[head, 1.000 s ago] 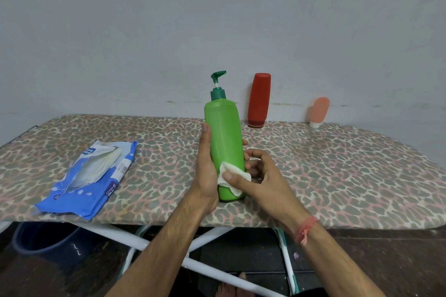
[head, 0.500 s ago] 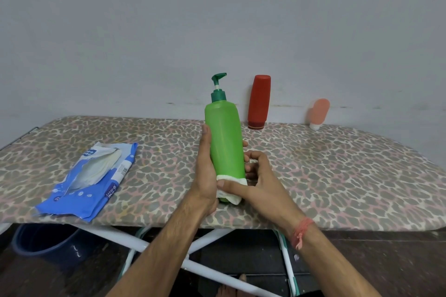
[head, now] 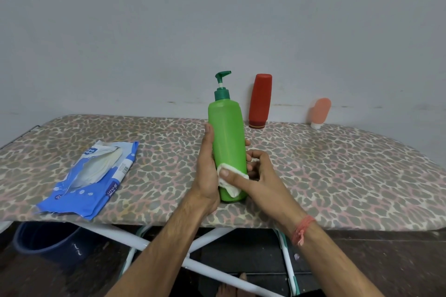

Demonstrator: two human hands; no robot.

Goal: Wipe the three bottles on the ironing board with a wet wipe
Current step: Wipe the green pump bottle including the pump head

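Note:
A green pump bottle [head: 226, 137] stands upright near the front edge of the leopard-print ironing board [head: 337, 171]. My left hand [head: 207, 171] grips its left side and steadies it. My right hand [head: 255, 176] presses a folded white wet wipe [head: 229, 182] against the bottle's lower front, thumb on top of the wipe. A red bottle [head: 260, 100] stands cap-down at the back against the wall. A small peach tube [head: 320, 112] leans on the wall to its right.
A blue wet-wipe packet [head: 96, 181] lies open on the board's left part. Under the board are white crossed legs [head: 212, 236] and a dark blue bucket [head: 48, 243] at the lower left. A grey wall stands right behind the board.
My right hand slid the wipe down to the bottle's base half a second ago, then back up a little along the lower front. My left hand and the bottle have stayed put.

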